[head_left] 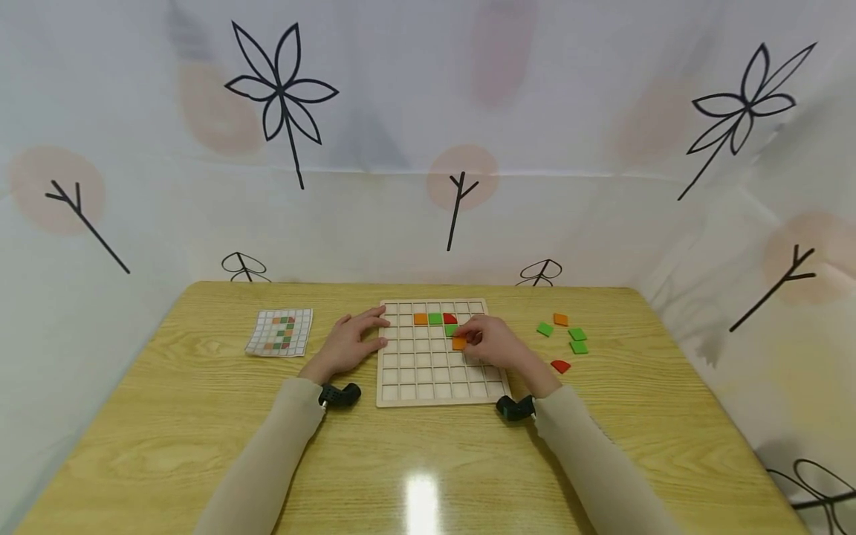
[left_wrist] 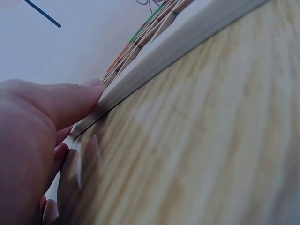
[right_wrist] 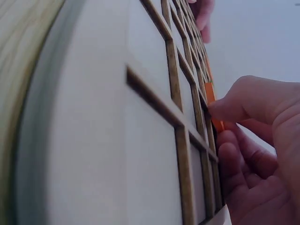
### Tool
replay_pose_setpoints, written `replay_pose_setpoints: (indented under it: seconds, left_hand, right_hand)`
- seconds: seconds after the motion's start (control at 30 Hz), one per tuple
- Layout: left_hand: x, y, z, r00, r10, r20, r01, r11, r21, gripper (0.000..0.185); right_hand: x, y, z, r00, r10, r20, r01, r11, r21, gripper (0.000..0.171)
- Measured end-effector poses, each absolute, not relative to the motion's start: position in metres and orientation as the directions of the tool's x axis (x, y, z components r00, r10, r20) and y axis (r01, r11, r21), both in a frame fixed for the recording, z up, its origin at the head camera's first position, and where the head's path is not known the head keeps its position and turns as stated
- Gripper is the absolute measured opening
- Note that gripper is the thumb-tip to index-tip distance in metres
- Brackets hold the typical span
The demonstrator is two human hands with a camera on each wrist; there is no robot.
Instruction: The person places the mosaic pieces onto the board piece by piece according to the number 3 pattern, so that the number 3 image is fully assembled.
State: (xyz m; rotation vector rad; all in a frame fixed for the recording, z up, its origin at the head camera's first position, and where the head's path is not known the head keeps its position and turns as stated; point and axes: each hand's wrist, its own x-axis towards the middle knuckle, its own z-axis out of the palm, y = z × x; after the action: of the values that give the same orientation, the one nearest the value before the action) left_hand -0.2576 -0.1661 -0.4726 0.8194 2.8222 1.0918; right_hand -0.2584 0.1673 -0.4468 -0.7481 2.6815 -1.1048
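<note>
A wooden grid board (head_left: 428,371) lies flat on the table, with an orange tile (head_left: 420,319), a green tile (head_left: 435,319), a red piece (head_left: 449,318) and another green tile (head_left: 451,329) set in its far rows. My right hand (head_left: 491,343) rests over the board's right side and pinches an orange tile (head_left: 458,342) (right_wrist: 211,96) against a cell. My left hand (head_left: 351,343) lies on the board's left edge (left_wrist: 140,70), fingers straight and pressed against its rim.
Loose tiles lie right of the board: green ones (head_left: 578,340), an orange one (head_left: 560,319) and a red piece (head_left: 560,365). A pattern card (head_left: 281,332) sits left of the board. Printed white cloth walls surround the wooden table (head_left: 428,461).
</note>
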Motion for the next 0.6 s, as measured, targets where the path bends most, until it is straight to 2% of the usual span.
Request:
replay_pose_setpoints:
  seconds: [0.2,0.6]
  left_hand:
    - [-0.258,-0.168,-0.474,-0.861,0.474,0.183,0.472,0.615,0.631,0.040]
    - [-0.260,-0.167,-0.475,-0.863,0.473,0.177,0.465,0.606,0.645,0.039]
  right_hand:
    - [-0.260,0.168,-0.451,-0.889,-0.457,-0.021,-0.278,0.575,-0.769,0.028]
    - [-0.255,0.167,-0.445,-0.879,-0.474,-0.049,-0.256,0.556,-0.791,0.026]
